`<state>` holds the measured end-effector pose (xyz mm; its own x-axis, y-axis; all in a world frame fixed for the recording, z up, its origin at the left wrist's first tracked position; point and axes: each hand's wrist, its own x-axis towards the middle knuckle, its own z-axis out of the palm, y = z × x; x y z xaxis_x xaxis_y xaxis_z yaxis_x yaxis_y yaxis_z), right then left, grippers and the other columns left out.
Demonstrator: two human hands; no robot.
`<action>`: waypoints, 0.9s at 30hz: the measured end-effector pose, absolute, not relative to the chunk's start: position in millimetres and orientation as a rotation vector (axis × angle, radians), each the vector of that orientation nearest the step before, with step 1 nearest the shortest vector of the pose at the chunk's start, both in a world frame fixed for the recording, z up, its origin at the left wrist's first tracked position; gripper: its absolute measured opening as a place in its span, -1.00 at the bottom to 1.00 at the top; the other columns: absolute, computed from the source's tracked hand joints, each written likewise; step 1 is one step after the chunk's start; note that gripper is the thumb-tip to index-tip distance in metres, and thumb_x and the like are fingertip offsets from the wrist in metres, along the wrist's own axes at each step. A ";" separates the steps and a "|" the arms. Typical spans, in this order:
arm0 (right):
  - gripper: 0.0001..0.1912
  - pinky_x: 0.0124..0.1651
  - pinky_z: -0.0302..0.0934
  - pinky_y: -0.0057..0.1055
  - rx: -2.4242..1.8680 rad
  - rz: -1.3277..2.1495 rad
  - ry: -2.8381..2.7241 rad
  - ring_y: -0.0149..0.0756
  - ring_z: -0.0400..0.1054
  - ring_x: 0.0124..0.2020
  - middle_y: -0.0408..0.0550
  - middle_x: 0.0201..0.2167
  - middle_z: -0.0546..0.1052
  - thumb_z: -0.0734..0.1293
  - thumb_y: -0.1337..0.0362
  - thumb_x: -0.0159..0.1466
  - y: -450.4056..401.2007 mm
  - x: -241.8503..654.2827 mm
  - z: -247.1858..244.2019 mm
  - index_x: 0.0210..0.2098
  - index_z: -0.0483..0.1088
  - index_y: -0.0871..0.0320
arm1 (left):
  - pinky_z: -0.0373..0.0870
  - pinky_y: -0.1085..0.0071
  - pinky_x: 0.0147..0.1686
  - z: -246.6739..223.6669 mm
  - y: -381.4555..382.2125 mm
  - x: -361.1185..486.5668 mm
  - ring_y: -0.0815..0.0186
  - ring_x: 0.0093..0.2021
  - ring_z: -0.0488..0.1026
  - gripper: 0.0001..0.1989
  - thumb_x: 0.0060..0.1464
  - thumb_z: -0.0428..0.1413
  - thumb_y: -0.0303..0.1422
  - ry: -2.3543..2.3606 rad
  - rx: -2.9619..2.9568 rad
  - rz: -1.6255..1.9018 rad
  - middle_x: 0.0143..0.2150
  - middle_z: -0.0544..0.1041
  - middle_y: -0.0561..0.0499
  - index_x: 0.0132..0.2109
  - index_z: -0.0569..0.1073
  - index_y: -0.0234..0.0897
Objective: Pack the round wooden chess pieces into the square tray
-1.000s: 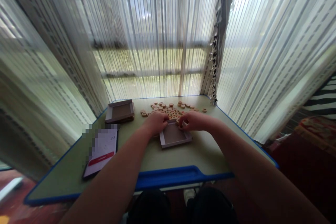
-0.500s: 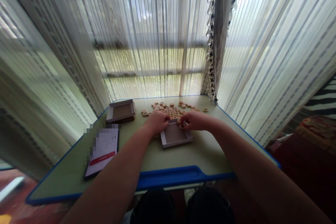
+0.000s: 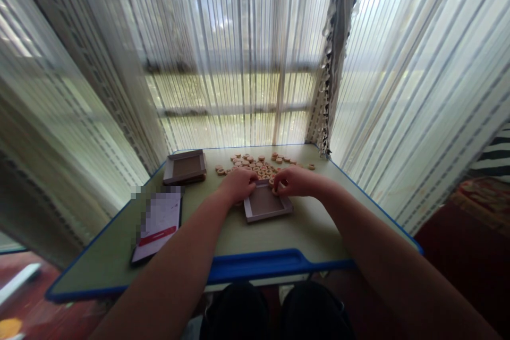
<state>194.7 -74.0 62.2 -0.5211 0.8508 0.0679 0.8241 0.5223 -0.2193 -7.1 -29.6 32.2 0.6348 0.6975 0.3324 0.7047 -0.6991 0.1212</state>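
Observation:
A shallow cardboard box (image 3: 269, 216) lies open side up in front of me, with its brown inside bare. My left hand (image 3: 240, 185) is closed at the box's far left corner, fingers bent over the edge. At the far right corner, my right hand (image 3: 294, 180) pinches a round wooden chess piece (image 3: 274, 192) just over the box's rim. Behind both hands spreads a heap of round wooden chess pieces (image 3: 255, 166), some with marks on top. My hands partly hide the nearest ones.
A second shallow box (image 3: 184, 167) rests at the table's back left on something brown. Nearer me lies a phone or tablet (image 3: 159, 226) with a lit screen. The pale table (image 3: 319, 234) has a blue edge; sheer curtains (image 3: 239, 90) hang behind it.
The view has shifted slightly. My hands and the box keep nearly the same places, and the piece in my right fingers sits at the box's far right corner.

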 end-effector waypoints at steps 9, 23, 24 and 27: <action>-0.79 -0.49 -0.03 -0.54 -1.485 0.196 -2.597 -0.48 0.20 -0.54 -0.17 -0.49 0.45 0.30 0.20 -0.01 -72.4 196.0 61.4 -0.38 0.48 0.09 | 0.29 0.43 -0.23 33.4 -30.4 -6.8 0.31 -0.26 0.36 -0.76 -0.12 -0.03 -0.42 -1.226 -2.808 -0.538 -0.30 0.47 0.04 -0.29 0.49 -0.20; -0.77 -0.49 -0.05 -0.53 -1.516 0.169 -2.606 -0.47 0.18 -0.54 -0.16 -0.52 0.43 0.28 0.17 0.01 -71.2 196.7 60.0 -0.37 0.47 0.09 | 0.28 0.43 -0.23 33.2 -30.7 -6.5 0.32 -0.25 0.35 -0.76 -0.12 -0.04 -0.41 -1.224 -2.812 -0.547 -0.30 0.46 0.04 -0.30 0.48 -0.20; -0.77 -0.49 -0.05 -0.53 -1.512 0.167 -2.602 -0.47 0.18 -0.54 -0.16 -0.52 0.43 0.28 0.16 0.02 -70.5 197.5 59.4 -0.36 0.47 0.09 | 0.28 0.43 -0.23 33.2 -30.5 -6.3 0.32 -0.26 0.35 -0.76 -0.12 -0.04 -0.41 -1.223 -2.813 -0.548 -0.29 0.46 0.04 -0.30 0.48 -0.20; -0.74 -0.48 -0.05 -0.53 -1.512 0.164 -2.578 -0.46 0.19 -0.53 -0.16 -0.53 0.43 0.28 0.12 0.02 -69.5 199.1 58.3 -0.34 0.47 0.08 | 0.27 0.44 -0.22 33.5 -30.6 -6.0 0.33 -0.26 0.35 -0.75 -0.12 -0.04 -0.41 -1.232 -2.821 -0.547 -0.28 0.46 0.04 -0.28 0.48 -0.20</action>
